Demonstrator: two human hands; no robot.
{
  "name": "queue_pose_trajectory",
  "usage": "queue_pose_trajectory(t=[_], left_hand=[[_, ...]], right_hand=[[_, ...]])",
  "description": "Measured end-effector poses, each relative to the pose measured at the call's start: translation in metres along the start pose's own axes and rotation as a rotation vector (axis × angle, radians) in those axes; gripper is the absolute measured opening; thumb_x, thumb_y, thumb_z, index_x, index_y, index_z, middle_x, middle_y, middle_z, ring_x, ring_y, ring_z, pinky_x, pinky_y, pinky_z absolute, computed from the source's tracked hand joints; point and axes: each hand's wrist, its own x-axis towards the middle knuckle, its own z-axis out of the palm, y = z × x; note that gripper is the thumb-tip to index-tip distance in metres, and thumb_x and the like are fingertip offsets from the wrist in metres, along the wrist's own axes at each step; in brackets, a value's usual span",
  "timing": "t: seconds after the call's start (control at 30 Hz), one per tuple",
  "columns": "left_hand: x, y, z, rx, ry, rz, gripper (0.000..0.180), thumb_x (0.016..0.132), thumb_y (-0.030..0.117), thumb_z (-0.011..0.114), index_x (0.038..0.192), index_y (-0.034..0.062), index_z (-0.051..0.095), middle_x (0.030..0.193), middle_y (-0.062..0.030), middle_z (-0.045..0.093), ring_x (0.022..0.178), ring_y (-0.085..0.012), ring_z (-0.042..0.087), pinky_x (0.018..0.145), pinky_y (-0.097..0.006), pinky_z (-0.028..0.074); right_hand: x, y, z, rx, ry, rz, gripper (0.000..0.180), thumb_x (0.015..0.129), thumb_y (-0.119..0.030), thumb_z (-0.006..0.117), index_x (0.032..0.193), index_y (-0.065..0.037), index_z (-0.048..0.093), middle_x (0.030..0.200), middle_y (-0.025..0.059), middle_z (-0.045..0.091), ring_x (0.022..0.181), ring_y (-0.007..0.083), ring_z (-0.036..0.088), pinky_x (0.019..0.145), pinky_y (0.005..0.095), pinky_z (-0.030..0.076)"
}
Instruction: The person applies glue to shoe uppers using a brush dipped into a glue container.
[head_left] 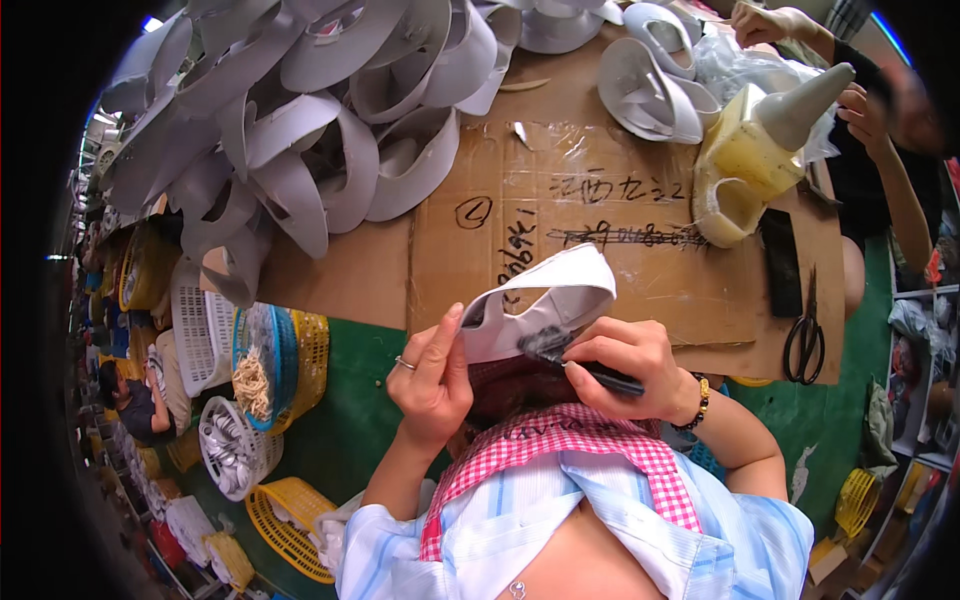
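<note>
My left hand [432,385] pinches the edge of a white sun visor [490,342] between thumb and fingers, holding it tilted above the near edge of the cardboard. My right hand [632,362] is closed around the handle of a black brush [545,345]. The bristles touch the visor's lower right side or lie just in front of it; I cannot tell which. Part of the handle is hidden by my fingers. Beyond my hands lies a flattened cardboard sheet [460,260] with handwriting on it.
White visors [300,130] are heaped at the far left, with more [650,90] at the back. A yellowish container with a grey cone [755,150], a black flat object [781,262] and black scissors [804,345] lie right. Baskets [290,525] stand left. A co-worker's hand [865,115] shows far right.
</note>
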Motion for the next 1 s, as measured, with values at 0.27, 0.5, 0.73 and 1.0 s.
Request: queue_pose_trajectory(t=[0.27, 0.5, 0.73, 1.0], left_hand=[[0.010, 0.002, -0.012, -0.146, 0.011, -0.416, 0.068, 0.094, 0.010, 0.060, 0.150, 0.0040, 0.022, 0.137, -0.0201, 0.048, 0.121, -0.0265, 0.049, 0.102, -0.039, 0.037], [0.012, 0.060, 0.039, 0.530, -0.022, 0.404, 0.034, 0.073, 0.045, 0.077, 0.091, 0.0176, 0.067, 0.104, -0.0012, 0.057, 0.101, -0.0200, 0.047, 0.089, -0.037, 0.031], [0.072, 0.066, 0.036, 0.162, -0.368, 0.058, 0.013, 0.077, 0.011, 0.072, 0.086, 0.0024, 0.068, 0.091, -0.0071, 0.064, 0.087, -0.0203, 0.060, 0.077, -0.035, 0.044], [0.066, 0.017, 0.026, -1.385, 0.046, -0.890, 0.011, 0.092, 0.011, 0.064, 0.101, 0.0057, 0.066, 0.091, -0.0044, 0.070, 0.080, -0.0122, 0.067, 0.073, -0.027, 0.056]], right_hand=[[-0.006, 0.036, -0.132, -0.391, 0.479, 0.669, 0.025, 0.086, -0.020, 0.068, 0.079, 0.004, 0.068, 0.059, 0.0062, 0.059, 0.051, 0.0094, 0.053, 0.048, 0.0256, 0.040], [0.001, 0.047, -0.130, -0.541, 0.579, 0.460, 0.023, 0.087, -0.020, 0.067, 0.079, 0.002, 0.068, 0.069, 0.0130, 0.064, 0.058, 0.0222, 0.062, 0.056, 0.0309, 0.046], [-0.020, 0.048, -0.134, -0.432, 0.666, 0.375, 0.017, 0.086, -0.014, 0.067, 0.080, 0.002, 0.066, 0.068, 0.0109, 0.060, 0.056, 0.0183, 0.055, 0.054, 0.0293, 0.042], [-0.029, 0.035, -0.129, 0.205, 0.673, 0.548, 0.022, 0.094, -0.018, 0.061, 0.083, 0.000, 0.068, 0.060, -0.0039, 0.056, 0.052, 0.0000, 0.047, 0.045, 0.0168, 0.033]])
